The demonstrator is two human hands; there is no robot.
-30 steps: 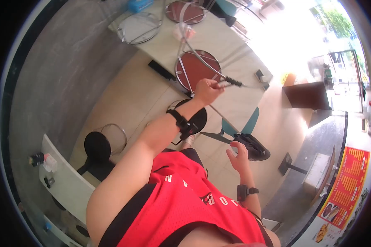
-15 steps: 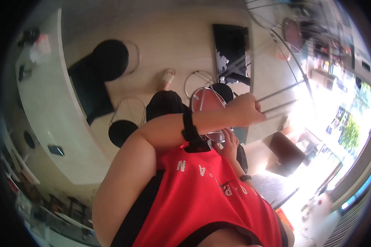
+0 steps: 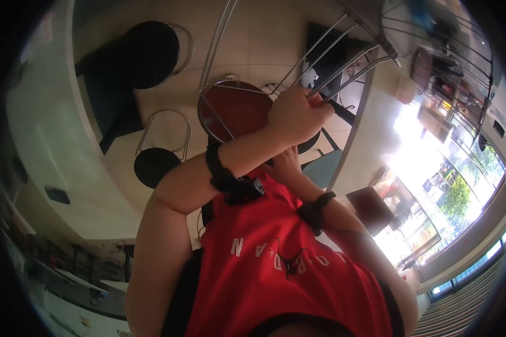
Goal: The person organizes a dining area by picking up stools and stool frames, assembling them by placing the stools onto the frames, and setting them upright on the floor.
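My left hand (image 3: pixel 301 115) is closed around the thin metal legs of a metal-framed stool (image 3: pixel 351 64), whose rods run up and to the right. A round red-brown seat (image 3: pixel 236 109) lies just left of this hand, with bent metal rods crossing over it. Below my left forearm, my right hand (image 3: pixel 285 164) rests near my waist with fingers stretched out, partly hidden by the forearm. Both wrists wear black straps.
Black round stools (image 3: pixel 156 167) with metal legs stand on the tiled floor to the left. A long pale counter (image 3: pixel 104 202) bears a phone (image 3: pixel 57 195). At the right are another pale counter (image 3: pixel 351 146), a wire rack (image 3: pixel 455 73) and bright windows (image 3: pixel 461 196).
My left hand has moved up and left with the metal legs, which now point more upward. The red-brown seat has shifted left and shows more fully. My right hand has moved slightly up and left.
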